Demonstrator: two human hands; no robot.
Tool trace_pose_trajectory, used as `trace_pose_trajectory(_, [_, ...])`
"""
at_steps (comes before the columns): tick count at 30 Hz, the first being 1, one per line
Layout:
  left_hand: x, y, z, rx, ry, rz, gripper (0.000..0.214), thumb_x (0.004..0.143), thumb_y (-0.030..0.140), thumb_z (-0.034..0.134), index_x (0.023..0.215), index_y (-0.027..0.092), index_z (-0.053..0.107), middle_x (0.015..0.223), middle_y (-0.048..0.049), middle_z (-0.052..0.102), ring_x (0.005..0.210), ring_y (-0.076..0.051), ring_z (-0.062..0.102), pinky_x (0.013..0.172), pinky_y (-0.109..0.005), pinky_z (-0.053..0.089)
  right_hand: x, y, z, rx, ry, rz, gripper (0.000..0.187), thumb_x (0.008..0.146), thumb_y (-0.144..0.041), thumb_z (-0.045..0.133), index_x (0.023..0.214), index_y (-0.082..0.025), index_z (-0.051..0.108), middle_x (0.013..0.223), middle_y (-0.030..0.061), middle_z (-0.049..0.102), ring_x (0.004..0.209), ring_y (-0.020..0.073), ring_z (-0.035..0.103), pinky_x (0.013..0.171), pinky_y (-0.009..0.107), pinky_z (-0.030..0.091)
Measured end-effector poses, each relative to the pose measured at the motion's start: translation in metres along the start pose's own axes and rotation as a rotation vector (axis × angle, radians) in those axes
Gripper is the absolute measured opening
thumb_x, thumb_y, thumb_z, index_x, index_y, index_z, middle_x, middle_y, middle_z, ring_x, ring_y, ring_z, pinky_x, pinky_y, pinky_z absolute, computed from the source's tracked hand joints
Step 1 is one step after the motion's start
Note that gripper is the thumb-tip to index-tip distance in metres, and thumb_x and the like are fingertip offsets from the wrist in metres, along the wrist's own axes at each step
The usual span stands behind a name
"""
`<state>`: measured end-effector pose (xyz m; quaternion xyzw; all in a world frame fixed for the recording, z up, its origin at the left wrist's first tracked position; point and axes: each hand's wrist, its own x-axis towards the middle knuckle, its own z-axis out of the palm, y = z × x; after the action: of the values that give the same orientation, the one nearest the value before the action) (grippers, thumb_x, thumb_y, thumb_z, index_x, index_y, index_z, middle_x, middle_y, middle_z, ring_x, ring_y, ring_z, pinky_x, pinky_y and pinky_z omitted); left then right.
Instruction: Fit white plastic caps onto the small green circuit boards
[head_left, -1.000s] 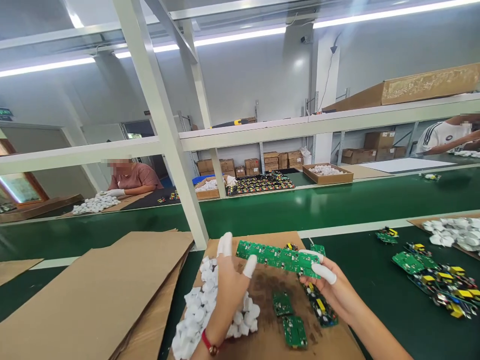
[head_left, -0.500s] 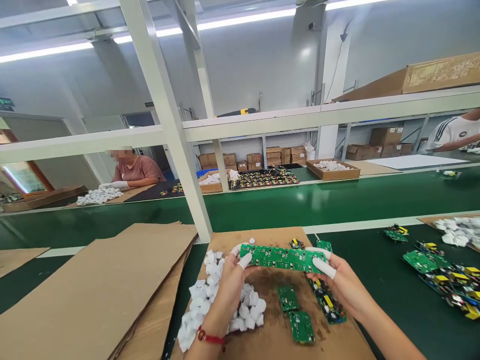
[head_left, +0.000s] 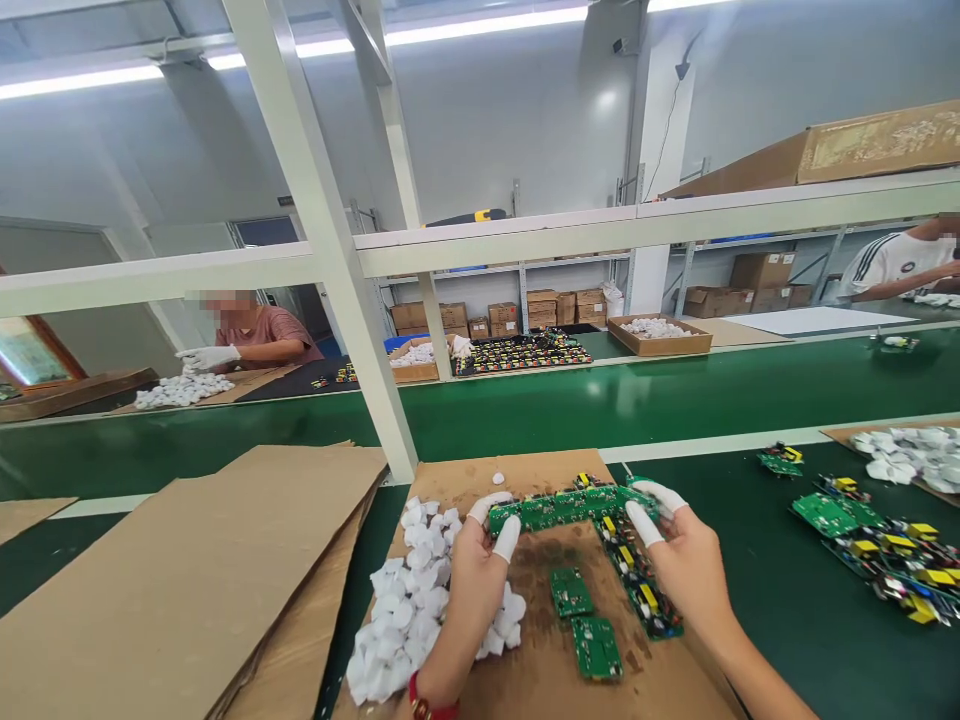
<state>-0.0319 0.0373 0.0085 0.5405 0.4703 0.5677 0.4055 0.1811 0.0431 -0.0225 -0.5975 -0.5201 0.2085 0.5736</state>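
Observation:
A long green circuit board panel (head_left: 562, 511) is held above the cardboard, its two ends gripped. My left hand (head_left: 478, 570) pinches the left end, and my right hand (head_left: 691, 565) pinches the right end; white finger cots cover fingertips on both. Near the right hand the panel looks bent, with the end section at an angle to the rest. Below it lie two small green boards (head_left: 598, 647). Another board strip with yellow parts (head_left: 637, 580) lies under the right hand. White crumpled pieces (head_left: 405, 600) are heaped beside my left forearm.
Cardboard sheets (head_left: 187, 580) are stacked at left. More assembled boards (head_left: 892, 550) lie at right near another white heap (head_left: 911, 455). A white post (head_left: 322, 220) and a green conveyor (head_left: 525, 412) stand ahead. Across it, a person (head_left: 262, 335) works at left, another (head_left: 892, 265) at right.
The panel has tipped so its face shows narrower, and its right end now bends away from the rest. My right hand has turned with it. The view has shifted slightly.

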Motion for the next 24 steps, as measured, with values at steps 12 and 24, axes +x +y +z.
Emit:
trace_pose_trajectory(12, [-0.007, -0.004, 0.006, 0.041, -0.014, 0.021, 0.026, 0.074, 0.031, 0.056, 0.096, 0.018, 0.057, 0.094, -0.0054, 0.066, 0.091, -0.019, 0.061, 0.084, -0.032, 0.048, 0.009, 0.007, -0.001, -0.241, 0.048, -0.291, 0.036, 0.083, -0.035, 0.039, 0.107, -0.013, 0.055, 0.105, 0.0148, 0.056, 0.098, 0.0282, 0.055, 0.084, 0.042, 0.044])
trace_pose_trajectory(24, [-0.002, 0.006, -0.016, 0.29, 0.196, 0.18, 0.027, 0.078, 0.032, 0.051, 0.1, 0.019, 0.059, 0.095, -0.0067, 0.067, 0.092, -0.022, 0.06, 0.086, -0.037, 0.044, 0.005, 0.008, 0.003, 0.013, -0.315, -0.13, 0.046, 0.078, -0.031, 0.049, 0.122, -0.019, 0.049, 0.096, 0.0082, 0.063, 0.089, 0.0236, 0.06, 0.082, 0.038, 0.048])
